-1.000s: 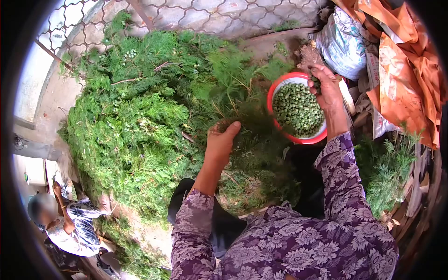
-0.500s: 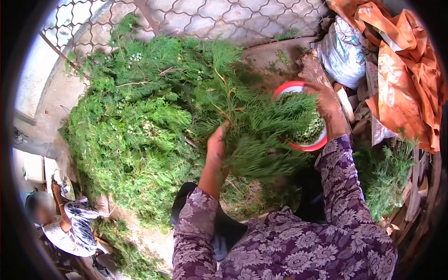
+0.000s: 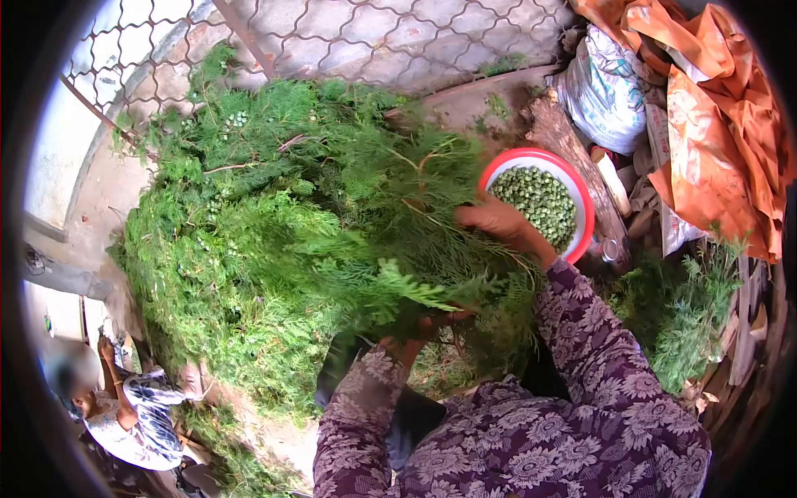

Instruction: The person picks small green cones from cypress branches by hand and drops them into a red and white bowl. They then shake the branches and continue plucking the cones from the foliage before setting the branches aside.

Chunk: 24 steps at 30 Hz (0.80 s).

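A leafy green conifer branch (image 3: 423, 224) lies across the space before my body. Its foliage covers most of my left hand (image 3: 433, 322), whose fingers are closed around the lower part of the sprays. My right hand (image 3: 505, 224) has its fingers drawn together on the right side of the branch, beside the bowl. That bowl, a red-rimmed white one (image 3: 589, 199), holds many small round green cones (image 3: 535, 203). To the left spreads a big heap of cut conifer foliage (image 3: 241, 241) with small pale cones among it.
Behind the heap runs a wire mesh fence (image 3: 357, 37). A log (image 3: 573, 153), a stuffed white sack (image 3: 602, 91) and an orange tarp (image 3: 722, 141) stand right of the bowl. Another person (image 3: 137, 407) sits at the lower left. More greenery (image 3: 693, 319) lies at the right.
My right hand has left the bowl's far rim and come left onto the branch. My left hand has moved down and toward me, and the foliage has swung left off the bowl.
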### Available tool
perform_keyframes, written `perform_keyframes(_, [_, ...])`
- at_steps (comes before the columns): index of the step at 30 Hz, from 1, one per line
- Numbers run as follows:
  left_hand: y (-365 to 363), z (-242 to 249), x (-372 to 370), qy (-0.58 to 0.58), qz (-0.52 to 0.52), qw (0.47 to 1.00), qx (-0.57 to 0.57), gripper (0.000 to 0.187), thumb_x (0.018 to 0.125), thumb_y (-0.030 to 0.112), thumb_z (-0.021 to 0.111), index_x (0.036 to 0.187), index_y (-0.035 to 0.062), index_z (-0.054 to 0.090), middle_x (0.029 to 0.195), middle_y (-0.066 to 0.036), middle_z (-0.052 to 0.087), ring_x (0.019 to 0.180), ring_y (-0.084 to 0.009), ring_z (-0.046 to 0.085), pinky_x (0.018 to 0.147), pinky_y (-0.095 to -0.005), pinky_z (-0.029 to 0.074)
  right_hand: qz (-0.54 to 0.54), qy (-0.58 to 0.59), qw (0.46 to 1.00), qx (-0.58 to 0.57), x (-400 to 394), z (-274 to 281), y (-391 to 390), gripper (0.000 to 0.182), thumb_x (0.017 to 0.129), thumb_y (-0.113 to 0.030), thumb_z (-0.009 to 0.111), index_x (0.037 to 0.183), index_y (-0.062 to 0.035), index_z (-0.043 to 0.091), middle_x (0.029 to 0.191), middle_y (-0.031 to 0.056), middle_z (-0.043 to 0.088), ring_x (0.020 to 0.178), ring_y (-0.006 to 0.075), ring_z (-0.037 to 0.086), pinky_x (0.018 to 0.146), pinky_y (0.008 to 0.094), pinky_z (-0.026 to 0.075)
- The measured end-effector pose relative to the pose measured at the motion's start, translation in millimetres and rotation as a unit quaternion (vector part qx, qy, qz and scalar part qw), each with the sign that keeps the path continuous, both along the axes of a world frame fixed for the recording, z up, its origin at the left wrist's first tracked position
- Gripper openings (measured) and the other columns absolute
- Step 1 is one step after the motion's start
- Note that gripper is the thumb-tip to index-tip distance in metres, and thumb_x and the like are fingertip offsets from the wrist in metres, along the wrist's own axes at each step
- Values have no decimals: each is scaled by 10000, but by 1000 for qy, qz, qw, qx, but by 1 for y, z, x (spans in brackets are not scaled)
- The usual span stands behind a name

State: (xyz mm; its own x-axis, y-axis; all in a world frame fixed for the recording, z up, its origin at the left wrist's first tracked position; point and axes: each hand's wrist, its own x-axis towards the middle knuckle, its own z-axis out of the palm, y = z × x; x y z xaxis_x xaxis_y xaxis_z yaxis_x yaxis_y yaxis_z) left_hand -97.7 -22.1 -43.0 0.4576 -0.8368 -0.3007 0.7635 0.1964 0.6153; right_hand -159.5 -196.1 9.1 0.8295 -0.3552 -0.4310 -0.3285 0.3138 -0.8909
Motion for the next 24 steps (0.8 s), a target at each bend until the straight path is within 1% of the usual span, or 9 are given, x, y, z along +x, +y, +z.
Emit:
perform_keyframes(8, [1,-3,3,61,-1,998,10,422,836,413,512,1116,99,546,1021,-65,585,876,-203,545,759,-325,437,-67,-60,996,17,-10,-13,-11,404,751,-168,657,1086,29,549,950,64,606,797,126,556,670,267,461])
perform_keyframes(11, [-2,-7,9,95,7,995,15,432,832,429,509,1115,105,546,1019,-63,583,884,-206,539,770,-333,432,-14,68,996,-57,-16,15,-13,400,758,-196,662,1092,1,563,991,74,605,830,155,562,703,304,467])
perform_keyframes(13, [-4,-10,14,112,17,993,18,439,829,439,507,1114,108,545,1018,-62,582,889,-209,535,778,-338,429,-109,-77,980,-149,-18,6,-15,498,726,-425,673,1033,-36,621,974,73,623,825,165,574,695,310,447])
perform_keyframes(14, [-6,-10,16,120,19,992,19,442,828,444,507,1114,110,545,1017,-62,581,892,-210,533,782,-341,427,-112,-78,979,-150,-23,5,-20,498,726,-425,673,1033,-36,621,974,73,623,825,165,574,695,310,447])
perform_keyframes(16, [-8,-13,23,139,32,990,18,448,825,455,505,1114,114,545,1016,-61,580,897,-212,530,790,-346,424,-150,162,968,-121,-31,10,-29,554,710,-454,676,1067,-36,609,1004,73,619,836,166,577,702,324,448])
perform_keyframes(18, [-10,-14,32,152,48,987,17,455,822,465,503,1113,118,545,1015,-60,579,902,-215,526,798,-351,420,-152,97,979,-94,-38,-6,-41,497,749,-389,659,1087,-29,597,1020,72,615,849,164,579,715,321,457])
perform_keyframes(20, [-9,-11,40,160,65,985,14,462,820,476,501,1112,121,545,1014,-59,577,908,-217,522,806,-357,417,-167,-115,978,-51,-40,-26,-53,489,735,-305,696,1101,-6,570,1082,110,592,971,210,553,788,356,456])
perform_keyframes(22, [-8,-7,47,163,69,984,12,465,818,481,500,1112,123,545,1013,-59,577,910,-218,520,810,-359,415,-214,-88,973,-21,-42,-14,-45,455,740,-296,693,1071,-2,590,1072,110,596,949,211,559,816,335,444])
perform_keyframes(24, [-9,-1,53,92,-3,993,-71,656,818,606,373,1255,121,443,1289,-95,428,1213,-352,336,991,-606,210,-186,-100,969,-126,-37,-24,-49,468,744,-302,689,1078,10,585,1070,115,597,936,199,563,823,299,437])
